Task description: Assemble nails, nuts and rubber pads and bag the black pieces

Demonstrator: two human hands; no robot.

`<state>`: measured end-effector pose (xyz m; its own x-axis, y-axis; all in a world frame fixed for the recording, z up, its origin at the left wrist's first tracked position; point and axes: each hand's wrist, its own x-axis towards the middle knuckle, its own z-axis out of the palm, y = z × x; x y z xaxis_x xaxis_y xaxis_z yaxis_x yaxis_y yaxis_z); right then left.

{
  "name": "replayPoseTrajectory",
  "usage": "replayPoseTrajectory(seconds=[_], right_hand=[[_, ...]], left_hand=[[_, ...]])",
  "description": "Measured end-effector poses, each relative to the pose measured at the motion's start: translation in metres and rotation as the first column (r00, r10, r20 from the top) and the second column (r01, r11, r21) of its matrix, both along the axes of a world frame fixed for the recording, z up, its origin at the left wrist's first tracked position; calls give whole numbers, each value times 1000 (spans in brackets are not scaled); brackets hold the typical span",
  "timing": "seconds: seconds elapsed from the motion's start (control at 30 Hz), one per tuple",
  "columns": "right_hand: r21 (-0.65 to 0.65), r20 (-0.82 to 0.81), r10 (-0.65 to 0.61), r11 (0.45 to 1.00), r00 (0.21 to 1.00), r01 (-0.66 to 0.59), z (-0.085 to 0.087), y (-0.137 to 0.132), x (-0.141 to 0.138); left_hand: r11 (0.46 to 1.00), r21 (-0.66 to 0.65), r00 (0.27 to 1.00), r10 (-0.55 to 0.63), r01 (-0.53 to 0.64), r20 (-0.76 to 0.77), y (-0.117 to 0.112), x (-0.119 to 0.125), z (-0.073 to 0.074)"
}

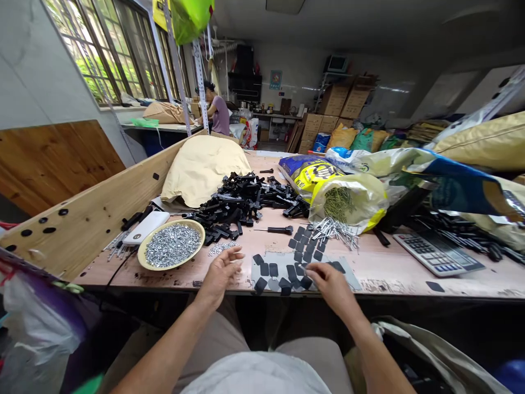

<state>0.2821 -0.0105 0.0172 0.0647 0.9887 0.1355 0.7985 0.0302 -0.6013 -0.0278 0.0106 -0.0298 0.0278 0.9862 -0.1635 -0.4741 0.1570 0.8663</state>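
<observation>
Pads (287,262), small and black, lie scattered on a grey sheet (353,280) at the table (410,273) edge, directly under the right hand (330,284). Right fingertips rest curled on the pads, grasp not discernible. Left hand (219,273) hovers open, empty, left of the sheet, near the bowl (171,246).

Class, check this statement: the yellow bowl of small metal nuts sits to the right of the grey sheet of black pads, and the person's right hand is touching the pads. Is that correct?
Not quite. The head view shows the yellow bowl of metal nuts to the left of the grey sheet of black pads, beyond the left hand. The rest holds: the right hand is touching the pads.
</observation>
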Motion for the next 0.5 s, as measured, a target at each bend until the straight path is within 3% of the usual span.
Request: replayPoseTrajectory(seconds=[0.07,0.13,0.17,0.23,0.3,0.37,0.43,0.5], right_hand=[[61,269,-187,982,945,177,9,-1,35],[101,451,-316,947,835,303,12,-5,45],[113,492,-335,940,803,323,11,-9,37],[93,482,-263,964,835,250,2,-16,-2],[-3,347,-7,1000,938,9,-9,-23,-57],[-79,42,232,970,972,-228,-19,-30,-107],[-116,-239,299,936,924,-333,-25,-35,-135],[-156,-380,271,924,885,-350,-27,-38,-140]], left_hand=[[993,41,984,118,-113,-134,6,-10,-12],[979,94,942,199,-180,-271,10,-18,-23],[973,119,915,225,-196,-333,11,-20,-28],[963,160,866,264,-215,-424,13,-21,-33],[953,204,829,296,-224,-474,15,-19,-34],[939,273,770,330,-208,-547,16,-18,-34],[926,337,684,358,-172,-636,18,-22,-36],[919,365,607,376,-150,-700,18,-30,-41]])
